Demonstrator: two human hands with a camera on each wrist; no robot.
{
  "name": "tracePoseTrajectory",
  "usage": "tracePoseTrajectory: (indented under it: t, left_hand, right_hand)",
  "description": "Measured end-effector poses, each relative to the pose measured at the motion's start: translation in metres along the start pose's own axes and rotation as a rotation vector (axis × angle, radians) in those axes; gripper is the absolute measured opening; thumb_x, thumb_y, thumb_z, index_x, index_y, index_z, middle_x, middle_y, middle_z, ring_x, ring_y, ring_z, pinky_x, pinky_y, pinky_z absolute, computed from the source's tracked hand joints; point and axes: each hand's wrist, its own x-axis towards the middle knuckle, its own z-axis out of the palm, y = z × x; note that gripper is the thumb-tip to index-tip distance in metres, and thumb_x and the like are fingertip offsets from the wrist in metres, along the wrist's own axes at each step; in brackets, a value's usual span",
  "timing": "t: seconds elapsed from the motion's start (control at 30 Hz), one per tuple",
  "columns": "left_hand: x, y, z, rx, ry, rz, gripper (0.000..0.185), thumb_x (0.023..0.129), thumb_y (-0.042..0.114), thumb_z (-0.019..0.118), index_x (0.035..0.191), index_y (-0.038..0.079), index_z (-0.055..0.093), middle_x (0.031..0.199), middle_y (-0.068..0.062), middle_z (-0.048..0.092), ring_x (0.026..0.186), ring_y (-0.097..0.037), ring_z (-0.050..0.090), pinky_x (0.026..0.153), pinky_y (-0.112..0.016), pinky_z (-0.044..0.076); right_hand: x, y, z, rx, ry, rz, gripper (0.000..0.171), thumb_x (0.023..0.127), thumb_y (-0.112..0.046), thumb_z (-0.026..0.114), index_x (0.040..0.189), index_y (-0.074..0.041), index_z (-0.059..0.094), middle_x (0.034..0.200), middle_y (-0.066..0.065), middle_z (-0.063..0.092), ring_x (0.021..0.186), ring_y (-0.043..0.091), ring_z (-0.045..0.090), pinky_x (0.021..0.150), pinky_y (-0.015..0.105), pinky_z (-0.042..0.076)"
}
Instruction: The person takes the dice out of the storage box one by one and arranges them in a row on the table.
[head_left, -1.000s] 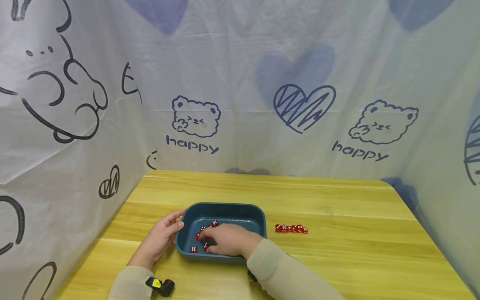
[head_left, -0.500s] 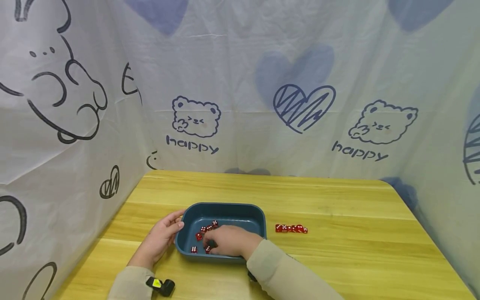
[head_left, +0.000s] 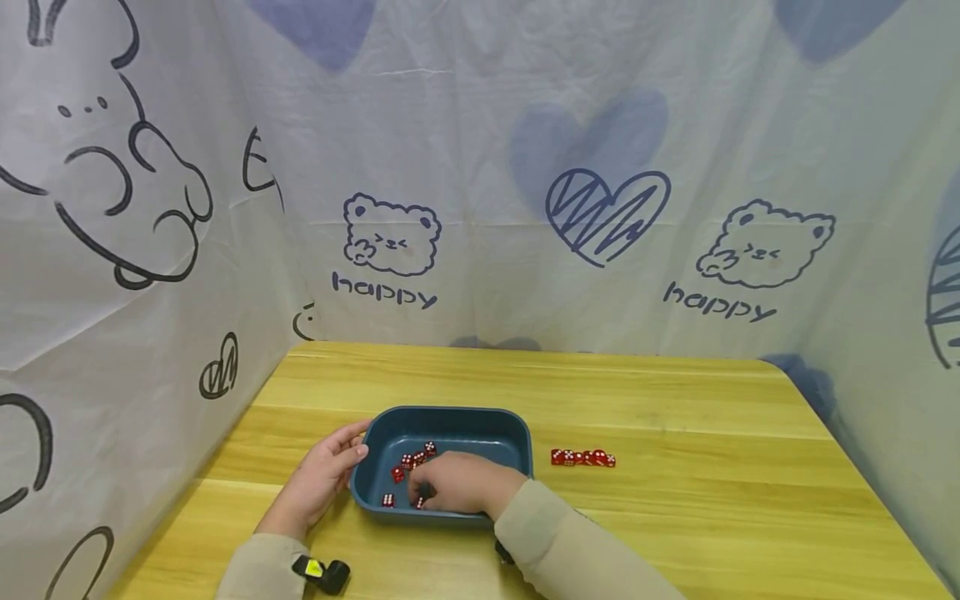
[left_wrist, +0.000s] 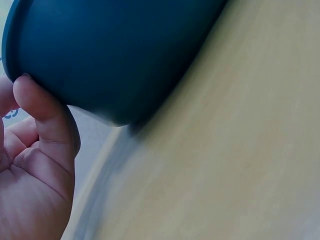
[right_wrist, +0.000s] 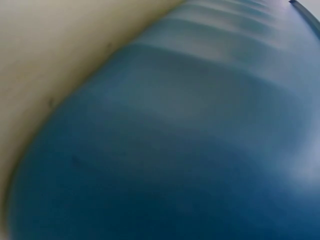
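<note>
From the head camera I take the dark blue rounded plastic tray (head_left: 480, 421) as my landmark; it sits on the yellow wooden table (head_left: 675, 517), toward the near left part of the top. My left hand (head_left: 318, 479) rests against the tray's left end with the fingers fairly straight, the thumb up at the rim; the left wrist view shows that thumb (left_wrist: 47, 115) pressed flat on the tray's outer wall (left_wrist: 115, 55), so this hand braces the tray rather than gripping it.

My right hand (head_left: 457, 483) reaches down inside the tray, fingers curled over the floor near its front wall. Several small red dice with white pips (head_left: 411, 461) lie loose inside the tray just left of that hand, one more (head_left: 387, 500) sits at the front left corner, and another (head_left: 420, 502) shows right at the fingertips. Whether the fingers actually pinch a die I cannot tell: the knuckles cover it, and the right wrist view gives only blurred blue tray wall (right_wrist: 190, 150).

Outside the tray, just to its right, a short row of red dice (head_left: 582, 457) lies on the table, apart from the tray wall.
</note>
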Motion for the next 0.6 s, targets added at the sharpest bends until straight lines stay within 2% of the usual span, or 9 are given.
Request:
tracePoseTrajectory:
  t: [0.4,0.6]
  left_hand:
    - [0.0026,-0.0015,-0.0022,0.01,0.005,0.012,0.053,0.104,0.013,0.058,0.15,-0.006,0.04,0.104,-0.009,0.054,0.075,-0.012,0.057,0.06,-0.022,0.049]
    - [0.0015,-0.0002,-0.0018,0.004,-0.004,0.002,0.054,0.103,0.012,0.058,0.15,-0.005,0.039,0.104,-0.011,0.052,0.075,-0.013,0.056,0.06,-0.022,0.049]
  right_hand:
    - [-0.0025,-0.0018,-0.0055,0.013,0.027,-0.01,0.008,0.094,-0.023,0.074,0.099,-0.028,0.071,0.078,-0.017,0.058,0.068,0.003,0.052,0.066,0.022,0.045]
    - [-0.0013,-0.0008,-0.0058,0.002,0.05,-0.043,0.009,0.094,-0.022,0.073,0.102,-0.027,0.072,0.077,-0.018,0.057,0.067,0.0,0.052,0.065,0.02,0.044]
